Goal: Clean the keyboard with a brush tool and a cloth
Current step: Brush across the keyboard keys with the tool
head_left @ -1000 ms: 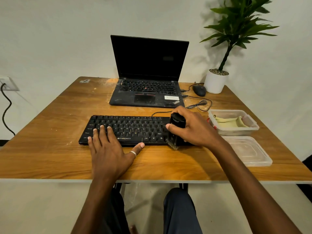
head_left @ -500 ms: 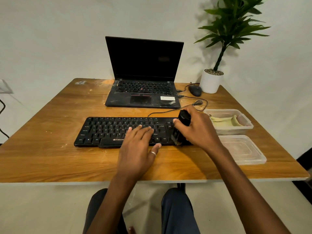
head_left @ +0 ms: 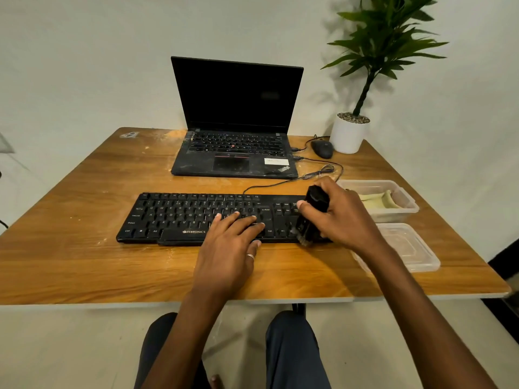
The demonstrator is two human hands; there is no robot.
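Note:
A black keyboard (head_left: 179,217) lies across the middle of the wooden table (head_left: 84,262). My right hand (head_left: 345,217) grips a black brush tool (head_left: 313,217) upright over the keyboard's right end, its bristles down at the front edge of the keys. My left hand (head_left: 230,248) rests flat on the keys right of centre, with straight fingers and a ring on one finger. A pale yellow cloth (head_left: 379,200) lies folded in a clear plastic box (head_left: 404,211) to the right of the keyboard.
An open black laptop (head_left: 236,153) stands behind the keyboard, with a mouse (head_left: 322,148) and cables (head_left: 317,172) to its right. A white plant pot (head_left: 348,133) stands at the back right corner. A clear lid (head_left: 410,248) lies near the front right edge.
My left hand slid from the keyboard's left end to right of centre. The brush in my right hand stays at the right end. The camera view shifted slightly.

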